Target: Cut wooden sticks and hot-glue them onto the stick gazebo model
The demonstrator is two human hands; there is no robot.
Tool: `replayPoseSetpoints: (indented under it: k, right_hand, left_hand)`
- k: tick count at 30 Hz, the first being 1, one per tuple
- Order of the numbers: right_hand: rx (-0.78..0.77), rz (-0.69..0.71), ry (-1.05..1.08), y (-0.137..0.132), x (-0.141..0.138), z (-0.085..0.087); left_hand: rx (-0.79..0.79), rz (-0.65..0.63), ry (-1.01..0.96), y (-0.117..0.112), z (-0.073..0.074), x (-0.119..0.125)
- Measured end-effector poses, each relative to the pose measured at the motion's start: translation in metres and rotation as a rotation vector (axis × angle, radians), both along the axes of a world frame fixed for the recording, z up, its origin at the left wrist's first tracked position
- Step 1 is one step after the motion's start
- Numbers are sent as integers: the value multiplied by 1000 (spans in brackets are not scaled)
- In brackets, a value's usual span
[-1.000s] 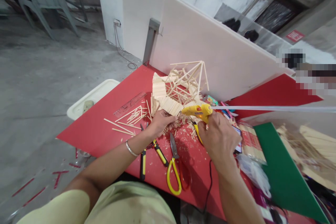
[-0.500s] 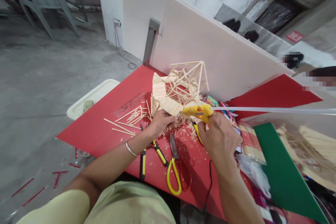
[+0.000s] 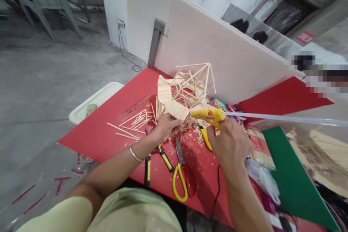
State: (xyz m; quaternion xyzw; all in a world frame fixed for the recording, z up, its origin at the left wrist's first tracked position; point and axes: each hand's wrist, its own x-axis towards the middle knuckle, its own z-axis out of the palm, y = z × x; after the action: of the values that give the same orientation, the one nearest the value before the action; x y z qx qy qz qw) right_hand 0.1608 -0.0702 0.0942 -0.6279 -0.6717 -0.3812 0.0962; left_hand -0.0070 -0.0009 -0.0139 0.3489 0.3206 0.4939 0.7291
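My right hand [image 3: 231,143] is closed round a yellow glue gun [image 3: 208,115] with a long clear glue stick [image 3: 285,119] trailing to the right. Its nozzle points left at a model made of wooden sticks [image 3: 186,88] on the red table [image 3: 103,134]. My left hand [image 3: 166,125] is closed on the lower edge of a slatted stick panel [image 3: 178,109] of that model. A silver bangle sits on my left wrist.
Yellow-handled scissors [image 3: 179,177] and yellow-and-black pliers [image 3: 149,163] lie near the front edge. Loose sticks [image 3: 133,121] and a ruler [image 3: 134,108] lie to the left. A white partition [image 3: 217,43] stands behind. A green mat [image 3: 293,177] and stick bundles lie right. A white bin [image 3: 92,101] stands beside the table.
The glue gun and my right hand have shifted slightly right and down. My left hand stays where it was on the stick panel.
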Motion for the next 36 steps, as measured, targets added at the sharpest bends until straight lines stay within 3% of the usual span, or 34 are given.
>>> replayPoseSetpoints:
  k: [22, 31, 36]
  right_hand:
    - [16, 8, 35, -3, 2, -3]
    - [141, -110, 100, -15, 6, -6]
    - [163, -197, 173, -39, 26, -24]
  left_hand:
    - [-67, -37, -68, 1, 5, -4]
    - [2, 0, -11, 0, -1, 0]
    - [-2, -2, 29, 1, -2, 1]
